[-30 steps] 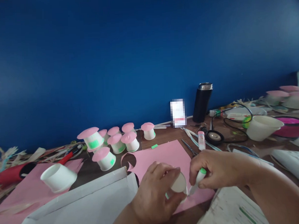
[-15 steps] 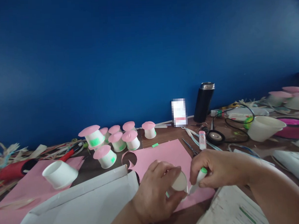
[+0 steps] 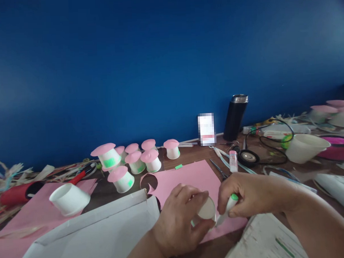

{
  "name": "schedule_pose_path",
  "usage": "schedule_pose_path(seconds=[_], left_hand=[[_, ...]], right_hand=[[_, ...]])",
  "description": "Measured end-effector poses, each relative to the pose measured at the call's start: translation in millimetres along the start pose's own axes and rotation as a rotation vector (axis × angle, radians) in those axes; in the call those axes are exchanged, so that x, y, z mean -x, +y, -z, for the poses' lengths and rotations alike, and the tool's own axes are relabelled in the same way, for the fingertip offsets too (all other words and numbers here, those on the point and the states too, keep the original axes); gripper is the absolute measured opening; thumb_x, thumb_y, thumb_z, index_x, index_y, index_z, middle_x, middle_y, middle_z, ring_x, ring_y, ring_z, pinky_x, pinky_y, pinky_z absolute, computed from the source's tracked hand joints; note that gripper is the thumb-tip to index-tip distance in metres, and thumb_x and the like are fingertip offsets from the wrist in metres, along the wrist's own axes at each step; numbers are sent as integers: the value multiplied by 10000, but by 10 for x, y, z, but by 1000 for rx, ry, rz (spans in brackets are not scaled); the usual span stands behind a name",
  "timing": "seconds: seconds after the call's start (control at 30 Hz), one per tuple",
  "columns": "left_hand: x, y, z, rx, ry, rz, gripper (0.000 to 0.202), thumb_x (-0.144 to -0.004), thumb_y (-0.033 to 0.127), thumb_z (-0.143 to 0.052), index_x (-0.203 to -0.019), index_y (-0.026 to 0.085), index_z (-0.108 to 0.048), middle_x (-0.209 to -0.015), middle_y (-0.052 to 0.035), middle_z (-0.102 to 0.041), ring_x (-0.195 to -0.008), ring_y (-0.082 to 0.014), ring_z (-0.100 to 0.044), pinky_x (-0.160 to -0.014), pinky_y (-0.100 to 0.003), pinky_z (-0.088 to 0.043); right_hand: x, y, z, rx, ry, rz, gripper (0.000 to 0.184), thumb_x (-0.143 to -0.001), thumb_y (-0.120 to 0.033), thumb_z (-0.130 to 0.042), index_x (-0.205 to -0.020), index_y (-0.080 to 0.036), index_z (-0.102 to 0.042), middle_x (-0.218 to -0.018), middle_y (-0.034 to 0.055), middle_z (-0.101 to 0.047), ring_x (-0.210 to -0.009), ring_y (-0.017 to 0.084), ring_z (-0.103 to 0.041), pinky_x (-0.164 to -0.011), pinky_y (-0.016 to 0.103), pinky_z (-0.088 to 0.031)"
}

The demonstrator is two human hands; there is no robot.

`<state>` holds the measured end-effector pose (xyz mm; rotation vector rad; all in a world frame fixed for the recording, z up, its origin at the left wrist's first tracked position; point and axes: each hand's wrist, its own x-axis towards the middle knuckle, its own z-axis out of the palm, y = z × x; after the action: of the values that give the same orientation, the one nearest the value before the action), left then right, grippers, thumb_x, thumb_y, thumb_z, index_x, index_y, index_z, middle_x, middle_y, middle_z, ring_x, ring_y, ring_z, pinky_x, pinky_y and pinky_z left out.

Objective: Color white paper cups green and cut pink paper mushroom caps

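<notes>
The left grip is clenched around a small white paper cup, which lies on its side in the fingers with its round flat end turned toward the right grip. The cup sits low in the middle of the view, just above the near edge of a pink paper sheet spread on the table.

The right grip is closed on a green-capped stick, white in the body, held slanting down. Its lower tip meets the rim of the cup; whether it is a glue stick or a marker cannot be told.

A round hole is cut out of the sheet's left edge. To the left of the grips lies a white cardboard sheet, and beyond it an upturned white cup rests on a second pink sheet.

Farther back stands a cluster of pink-topped cups, some with green patches on their sides. A black tumbler stands upright by the blue wall. Near it lie scissors, a small glue tube and a black cable. A white bowl sits at the right, just beside a pink bowl.
</notes>
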<state>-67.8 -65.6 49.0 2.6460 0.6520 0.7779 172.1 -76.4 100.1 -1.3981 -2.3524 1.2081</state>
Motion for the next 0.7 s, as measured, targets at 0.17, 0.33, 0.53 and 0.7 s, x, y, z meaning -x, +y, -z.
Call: schedule_pose_path(seconds=[0.17,0.33,0.53,0.7], left_hand=[[0,-13,-7,6,10,0,497,-798,297,-629,-1271,205,-507,-1091,-92,-589,-971,-248,-531,-868,-421,-433],[-11,-3,0,7,6,8,503,-798,298,-633,-1276,213,-501,-1100,-90,-584,-976,-248,-527,-864,-418,-432],[-12,11,4,3,9,8,484,-802,308,-630,-1260,208,-510,-1092,-95,-589,-970,-252,-534,-861,-422,-434],[-13,-9,4,10,-6,6,490,-809,325,-629,-1268,208,-504,-1108,-94,-586,-979,-255,-527,-868,-426,-429]], right_hand=[[-1,-4,-3,-9,-12,-18,341,-650,-160,-600,-912,-272,-788,-871,-15,-761,-765,183,-663,-675,226,-467],[-5,-9,-6,-22,-23,-28,333,-655,-175,-609,-916,-275,-789,-873,-12,-759,-758,181,-657,-668,227,-460],[-20,0,-25,-27,-27,-19,348,-647,-173,-613,-928,-276,-790,-850,-11,-751,-741,174,-644,-648,225,-447],[-16,16,-23,-18,-45,2,360,-636,-168,-626,-936,-283,-788,-851,-17,-750,-748,177,-635,-650,227,-444]])
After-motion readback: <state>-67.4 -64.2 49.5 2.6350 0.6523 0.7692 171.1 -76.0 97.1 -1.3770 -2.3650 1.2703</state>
